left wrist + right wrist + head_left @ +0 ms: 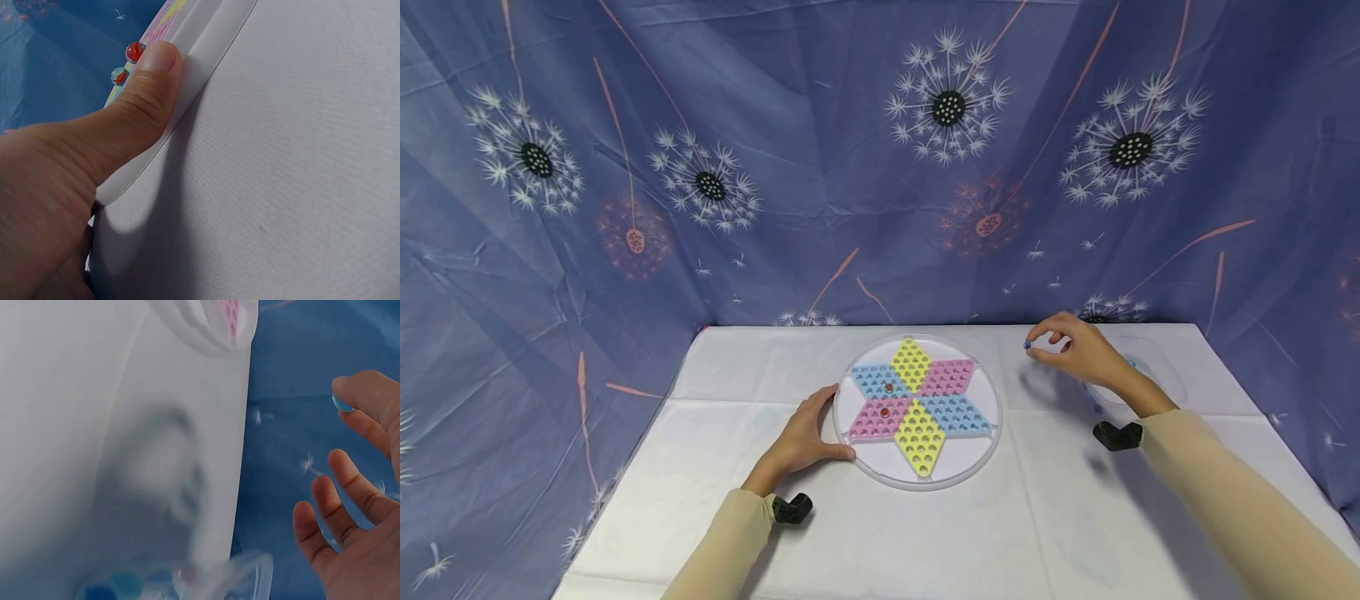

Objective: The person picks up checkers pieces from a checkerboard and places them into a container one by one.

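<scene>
A round white Chinese checkers board (865,457) with a pink, yellow and blue star lies on the table. Two reddish marbles sit in its left half, one (889,388) on blue and one (884,413) on pink. My left hand (801,433) rests against the board's left rim, thumb and fingers spread apart. In the left wrist view the straight thumb (147,94) touches the rim. Right of the board, above the table, my right hand (1078,354) pinches a blue marble (341,404) between thumb and index finger; its other fingers are spread loosely.
A clear plastic container (1165,375) stands at the table's back right, partly behind the right forearm. Several blue and other coloured marbles (128,584) show blurred inside it. A white cloth (940,542) covers the table, and a blue dandelion-print curtain (820,150) hangs behind.
</scene>
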`<state>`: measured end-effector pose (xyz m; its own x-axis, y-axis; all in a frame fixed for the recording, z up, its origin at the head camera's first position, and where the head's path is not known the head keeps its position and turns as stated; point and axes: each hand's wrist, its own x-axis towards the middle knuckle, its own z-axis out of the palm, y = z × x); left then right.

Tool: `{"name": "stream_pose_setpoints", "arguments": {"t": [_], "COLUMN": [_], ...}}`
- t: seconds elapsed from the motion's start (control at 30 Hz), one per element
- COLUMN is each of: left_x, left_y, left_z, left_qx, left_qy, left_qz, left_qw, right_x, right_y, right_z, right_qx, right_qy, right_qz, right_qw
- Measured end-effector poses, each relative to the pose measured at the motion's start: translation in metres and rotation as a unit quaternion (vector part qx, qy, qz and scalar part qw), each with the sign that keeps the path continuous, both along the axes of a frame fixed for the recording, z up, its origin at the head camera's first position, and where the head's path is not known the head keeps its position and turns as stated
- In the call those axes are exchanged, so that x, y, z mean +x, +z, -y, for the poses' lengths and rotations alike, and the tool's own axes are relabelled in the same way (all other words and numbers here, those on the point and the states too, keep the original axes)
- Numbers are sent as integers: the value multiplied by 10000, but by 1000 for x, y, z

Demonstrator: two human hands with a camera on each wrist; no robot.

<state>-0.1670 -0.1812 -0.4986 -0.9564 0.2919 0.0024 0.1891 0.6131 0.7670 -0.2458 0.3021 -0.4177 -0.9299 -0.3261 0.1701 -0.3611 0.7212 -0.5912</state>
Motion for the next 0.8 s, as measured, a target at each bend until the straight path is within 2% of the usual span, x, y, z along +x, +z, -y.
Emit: {"name": "stream_pose_setpoints", "arguments": {"t": [0.23,0.53,0.8], "left_x": [1,0,-1], "left_y": [0,-1,-2], "left_z": [0,1,2], "left_qx": [-48,-26,-83], "left_qy": [-23,-13,-22], "left_qz": [-8,-6,-20], "left_qw": [10000,10000,10000], "right_x": [9,18,24], "right_y": [3,-2,-11], "right_z": [-26,-55,-76], "right_qx": [3,26,7], "right_qy": [-338,-564,-843], "right_qz": [246,-16,4], "right_qw": [9991,9984,9964]}}
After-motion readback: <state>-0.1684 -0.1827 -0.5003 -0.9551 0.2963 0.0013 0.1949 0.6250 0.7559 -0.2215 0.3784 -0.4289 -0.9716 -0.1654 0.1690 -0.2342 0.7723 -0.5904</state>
